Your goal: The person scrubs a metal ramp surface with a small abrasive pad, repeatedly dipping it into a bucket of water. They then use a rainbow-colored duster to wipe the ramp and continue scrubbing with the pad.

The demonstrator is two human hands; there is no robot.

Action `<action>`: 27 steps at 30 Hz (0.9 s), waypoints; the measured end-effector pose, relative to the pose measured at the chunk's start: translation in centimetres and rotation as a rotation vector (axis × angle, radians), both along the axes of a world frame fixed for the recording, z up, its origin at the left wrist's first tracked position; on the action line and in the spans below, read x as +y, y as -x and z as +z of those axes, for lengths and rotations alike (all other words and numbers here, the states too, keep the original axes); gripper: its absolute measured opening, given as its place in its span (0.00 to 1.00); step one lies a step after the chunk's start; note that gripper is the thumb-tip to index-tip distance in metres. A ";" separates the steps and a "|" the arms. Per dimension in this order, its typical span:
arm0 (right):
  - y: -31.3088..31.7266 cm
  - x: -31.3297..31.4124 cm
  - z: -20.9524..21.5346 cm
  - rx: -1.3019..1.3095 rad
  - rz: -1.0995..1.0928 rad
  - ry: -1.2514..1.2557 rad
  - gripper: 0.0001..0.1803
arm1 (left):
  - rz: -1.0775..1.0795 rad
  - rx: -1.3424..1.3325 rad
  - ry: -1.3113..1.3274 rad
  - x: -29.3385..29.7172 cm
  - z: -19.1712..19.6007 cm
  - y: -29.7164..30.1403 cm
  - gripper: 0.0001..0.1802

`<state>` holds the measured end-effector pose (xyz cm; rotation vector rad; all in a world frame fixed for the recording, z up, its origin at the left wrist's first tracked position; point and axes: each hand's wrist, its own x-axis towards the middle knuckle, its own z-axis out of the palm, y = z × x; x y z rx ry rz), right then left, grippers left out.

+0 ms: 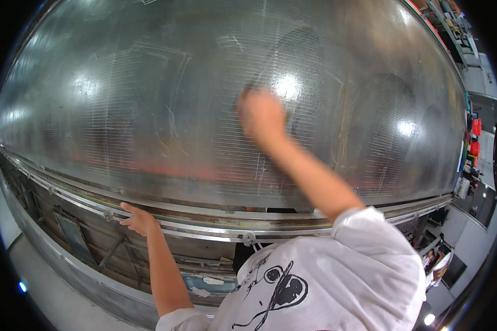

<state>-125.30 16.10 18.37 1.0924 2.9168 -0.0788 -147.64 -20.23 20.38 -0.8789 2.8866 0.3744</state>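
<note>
Tabletop (165,110) glossy, shelving (447,25) at right

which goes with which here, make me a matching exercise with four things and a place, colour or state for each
1. right hand
2. left hand
3. shirt
4. sheet

A. white with a black drawing
B. grey, shiny and scratched
C. blurred
D. by the metal rail

Pairs: 1-C, 2-D, 3-A, 4-B

Bright white spots (287,86) are shining on your gray tabletop (165,118), your right hand (264,116) is looking blurry, and the rails (182,228) are curving.
</note>
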 end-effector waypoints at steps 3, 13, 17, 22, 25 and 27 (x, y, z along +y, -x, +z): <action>-5.4 -13.6 0.4 0.328 0.319 0.258 0.15 | -0.009 0.012 -0.065 1.5 0.9 -0.5 0.65; 11.3 21.9 -2.7 0.586 -0.120 -0.137 0.13 | -0.031 -0.009 -0.031 0.8 -1.0 0.8 0.62; 14.5 8.2 -3.3 0.434 -0.140 -0.156 0.14 | -0.021 -0.024 0.018 0.6 -0.8 0.5 0.61; 0.3 -17.1 -0.4 0.622 0.507 0.282 0.19 | 0.003 -0.034 0.004 0.0 -0.5 0.8 0.62; -4.7 -7.9 -0.5 0.258 0.485 0.304 0.14 | 0.027 -0.030 -0.025 0.3 -0.1 0.1 0.62; -4.3 4.5 -1.7 0.339 0.237 0.003 0.12 | 0.017 -0.024 0.025 -0.6 -0.7 0.2 0.63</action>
